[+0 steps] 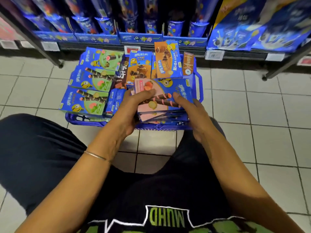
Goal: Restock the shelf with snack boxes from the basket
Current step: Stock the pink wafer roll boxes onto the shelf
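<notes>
Green boxes (pixel 90 81): three lie flat in a row down the left side of the basket, and neither hand touches them.
Left hand (pixel 131 108): it grips the left edge of the pink stack, with its fingers curled over the top box. We cannot see its thumb.
Pink boxes (pixel 159 101): they lie flat in a stack at the basket's right front, held between our two hands. The lower ones fan out toward us.
Handling: we judge them to be light, stiff card that dents easily at the corners. The glossy faces slide on one another, so the stack wants a squeeze from both ends with fingers under the bottom box, not a lift from the top alone.
Orange boxes (pixel 168 61): they stand upright just behind the pink stack, toward the far wall.
Right hand (pixel 191 111): it holds the stack's right edge, one digit lying on the top face and the rest curled round the side.
Basket (pixel 200 84): it is blue plastic, well filled, and sits on the tiled floor just in front of the shelf.
Shelf (pixel 235 53): its lowest tier faces us above the basket, fronted by blue trays of similar packs.
Hard to make out: the shelf is blurred, and the dark gap right of centre may be the free slot. The number of boxes in the stack and whatever lies under the top layer are hidden.
</notes>
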